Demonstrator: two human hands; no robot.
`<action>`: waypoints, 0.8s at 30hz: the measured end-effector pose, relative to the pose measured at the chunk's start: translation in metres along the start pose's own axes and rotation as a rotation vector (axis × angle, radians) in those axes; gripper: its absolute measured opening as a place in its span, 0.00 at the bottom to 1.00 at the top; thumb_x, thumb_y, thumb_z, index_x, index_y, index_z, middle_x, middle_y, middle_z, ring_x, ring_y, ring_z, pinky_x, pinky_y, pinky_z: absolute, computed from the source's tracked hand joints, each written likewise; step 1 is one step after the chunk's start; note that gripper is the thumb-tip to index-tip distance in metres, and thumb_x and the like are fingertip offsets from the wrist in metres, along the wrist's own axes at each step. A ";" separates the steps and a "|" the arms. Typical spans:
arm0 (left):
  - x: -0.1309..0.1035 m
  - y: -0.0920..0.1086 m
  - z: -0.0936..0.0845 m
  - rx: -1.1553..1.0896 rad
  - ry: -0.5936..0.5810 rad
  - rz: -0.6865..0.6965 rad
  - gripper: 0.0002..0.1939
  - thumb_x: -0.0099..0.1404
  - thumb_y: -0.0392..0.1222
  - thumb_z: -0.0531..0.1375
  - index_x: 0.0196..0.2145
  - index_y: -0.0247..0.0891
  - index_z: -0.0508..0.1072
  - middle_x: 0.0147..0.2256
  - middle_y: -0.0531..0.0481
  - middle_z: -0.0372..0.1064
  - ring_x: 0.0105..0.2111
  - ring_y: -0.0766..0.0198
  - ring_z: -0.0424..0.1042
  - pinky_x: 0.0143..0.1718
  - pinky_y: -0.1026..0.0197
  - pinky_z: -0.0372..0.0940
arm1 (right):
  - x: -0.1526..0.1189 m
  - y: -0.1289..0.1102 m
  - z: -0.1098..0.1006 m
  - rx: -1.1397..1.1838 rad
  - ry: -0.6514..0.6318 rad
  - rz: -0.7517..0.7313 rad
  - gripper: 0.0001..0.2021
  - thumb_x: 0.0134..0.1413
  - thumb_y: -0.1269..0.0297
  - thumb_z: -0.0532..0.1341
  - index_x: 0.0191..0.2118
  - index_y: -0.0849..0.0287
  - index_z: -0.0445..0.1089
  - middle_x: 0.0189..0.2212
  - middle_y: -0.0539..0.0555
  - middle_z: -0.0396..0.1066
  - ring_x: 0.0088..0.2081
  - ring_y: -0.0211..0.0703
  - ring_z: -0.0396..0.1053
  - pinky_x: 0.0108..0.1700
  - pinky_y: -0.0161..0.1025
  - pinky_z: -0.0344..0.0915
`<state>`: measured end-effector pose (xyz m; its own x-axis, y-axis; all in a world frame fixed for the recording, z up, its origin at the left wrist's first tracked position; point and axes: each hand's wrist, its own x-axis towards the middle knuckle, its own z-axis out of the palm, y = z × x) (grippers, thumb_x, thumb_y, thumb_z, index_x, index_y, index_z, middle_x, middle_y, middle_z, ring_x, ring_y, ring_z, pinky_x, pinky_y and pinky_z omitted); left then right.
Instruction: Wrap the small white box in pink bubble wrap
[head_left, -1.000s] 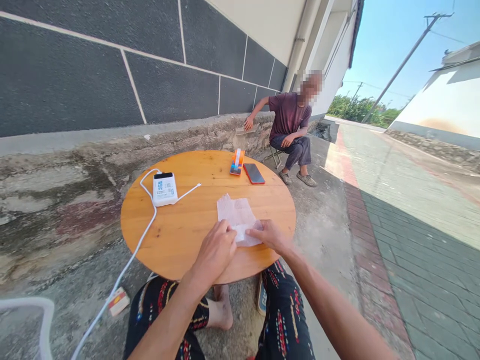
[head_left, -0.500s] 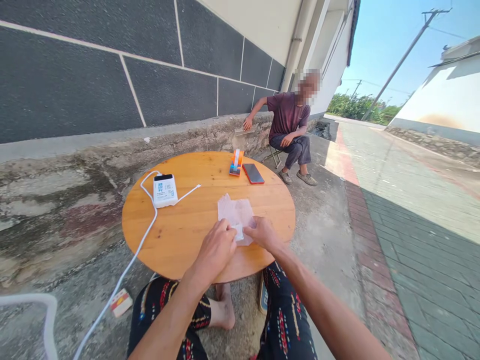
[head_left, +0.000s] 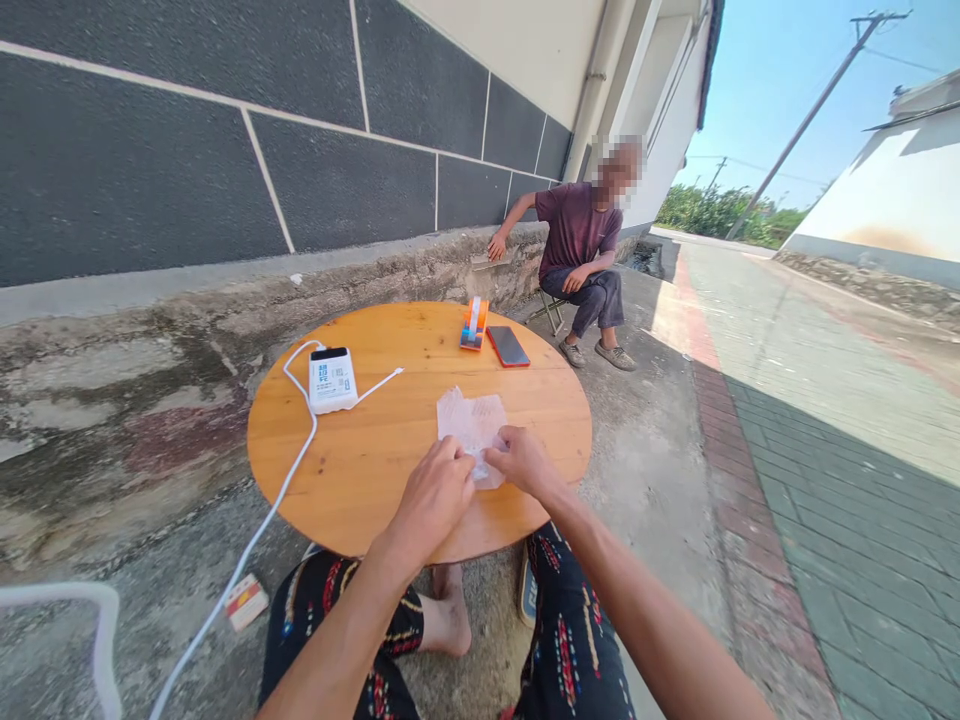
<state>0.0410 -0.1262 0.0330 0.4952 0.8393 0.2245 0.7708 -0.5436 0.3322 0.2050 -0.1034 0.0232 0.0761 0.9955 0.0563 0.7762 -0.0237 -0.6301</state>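
A thin, crinkled, whitish sheet lies on the round wooden table, close to its front edge. It looks like tissue or thin wrapping, but I cannot tell which. My left hand is closed at the sheet's left near side, thumb pointing inward. Across from it, my right hand has its fingers curled over the right side, with the thumb reaching toward the left one. Between the thumbs the sheet is bunched up. Whether anything lies inside it is hidden.
A white power bank with a white cable stands on the table's left. At the back are an orange tape dispenser and a red-edged phone. A seated person is beyond the table. A small box lies on the ground.
The small, flat white patch between my thumbs now looks crumpled and less distinct. My right thumb has shifted slightly left. Both hands stay at the sheet; the other things have not moved.
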 end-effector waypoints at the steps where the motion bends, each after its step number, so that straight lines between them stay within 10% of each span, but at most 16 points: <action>1: 0.000 0.000 0.000 0.001 0.004 0.000 0.11 0.62 0.30 0.51 0.30 0.37 0.72 0.37 0.46 0.63 0.39 0.60 0.65 0.41 0.60 0.62 | 0.001 0.001 0.000 -0.008 -0.003 0.002 0.11 0.43 0.67 0.60 0.18 0.58 0.56 0.15 0.44 0.54 0.20 0.32 0.53 0.23 0.32 0.45; 24: 0.003 0.001 0.000 -0.016 -0.018 -0.021 0.11 0.64 0.32 0.51 0.30 0.38 0.73 0.36 0.47 0.63 0.38 0.62 0.65 0.40 0.61 0.61 | 0.000 0.003 -0.002 0.169 -0.049 0.014 0.02 0.46 0.72 0.56 0.28 0.59 0.64 0.23 0.48 0.67 0.23 0.36 0.66 0.24 0.31 0.59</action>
<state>0.0434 -0.1248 0.0341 0.4858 0.8506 0.2010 0.7747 -0.5256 0.3516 0.2087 -0.1032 0.0228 0.0524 0.9986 0.0115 0.6587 -0.0259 -0.7520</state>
